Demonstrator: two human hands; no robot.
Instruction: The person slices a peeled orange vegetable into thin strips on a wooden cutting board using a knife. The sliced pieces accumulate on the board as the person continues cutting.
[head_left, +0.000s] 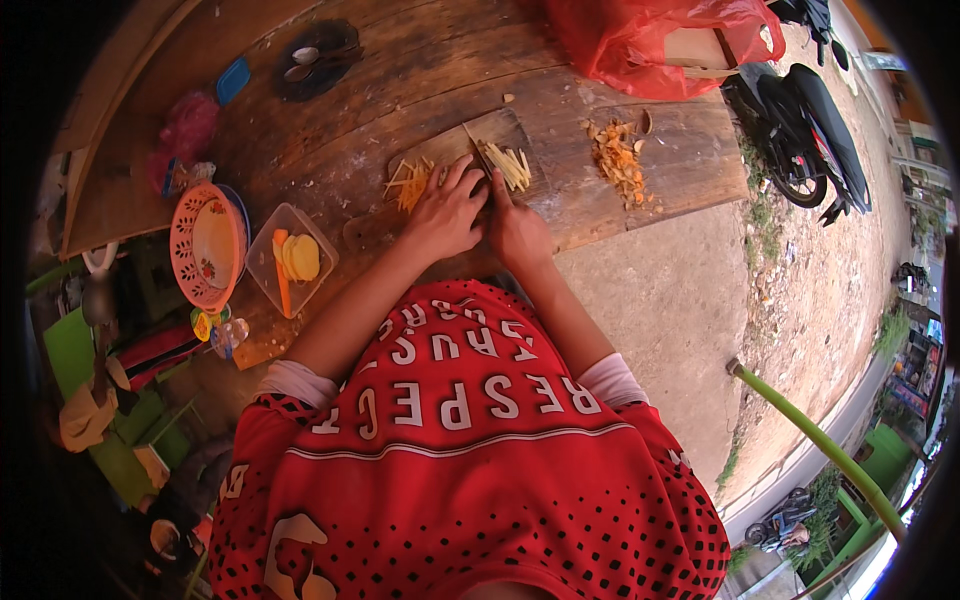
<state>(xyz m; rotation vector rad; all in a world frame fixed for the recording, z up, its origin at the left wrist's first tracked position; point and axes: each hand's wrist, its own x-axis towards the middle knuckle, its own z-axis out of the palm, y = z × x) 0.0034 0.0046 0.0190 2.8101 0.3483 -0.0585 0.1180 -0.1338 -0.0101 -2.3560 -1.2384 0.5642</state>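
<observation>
A knife (478, 148) with a dark, narrow blade crosses the wooden cutting board (442, 146), pointing away from me. My right hand (523, 231) grips its handle, the index finger stretched along the top. Close to the blade's left side, my left hand (450, 214) rests over the board with bent fingers; whatever lies under its fingertips is hidden. Pale yellow vegetable sticks (510, 166), likely potato, are heaped right of the blade. Orange carrot sticks (409, 196) lie on the board left of my left hand, partly covered by it.
Left on the wooden table stand a clear plastic box (259, 251) with carrot and potato slices (302, 257) and a pink basket (180, 255). Two spoons (306, 55) lie on a dark plate at the back. Peelings (619, 154) and a red plastic bag (622, 45) lie right.
</observation>
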